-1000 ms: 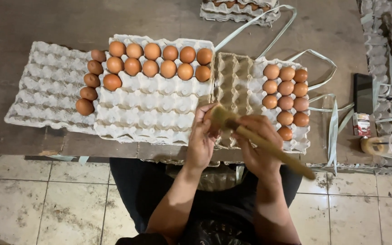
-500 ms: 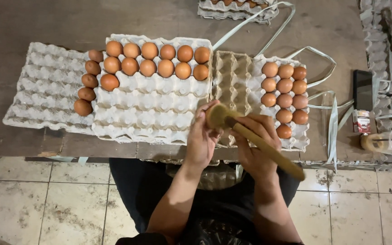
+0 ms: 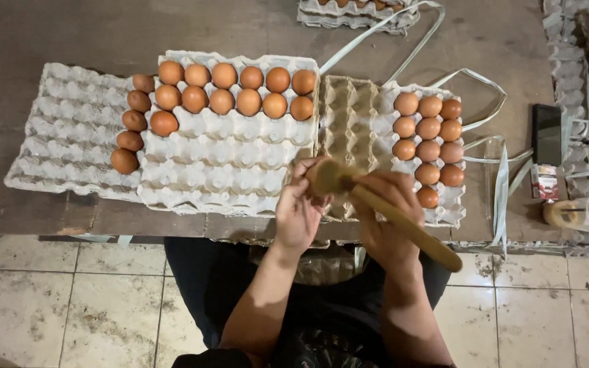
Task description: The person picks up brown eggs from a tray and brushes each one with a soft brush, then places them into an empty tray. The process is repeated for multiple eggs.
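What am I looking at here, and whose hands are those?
The picture comes from a camera worn on a person's head, looking down, so the hands are that person's own. They sit at a dark table. On it lie pale egg trays, partly filled with brown eggs, and a second batch of eggs farther right. The right hand grips a wooden brush handle. The left hand is cupped at the brush's round head; whether it holds an egg is hidden. A phone lies at the right.
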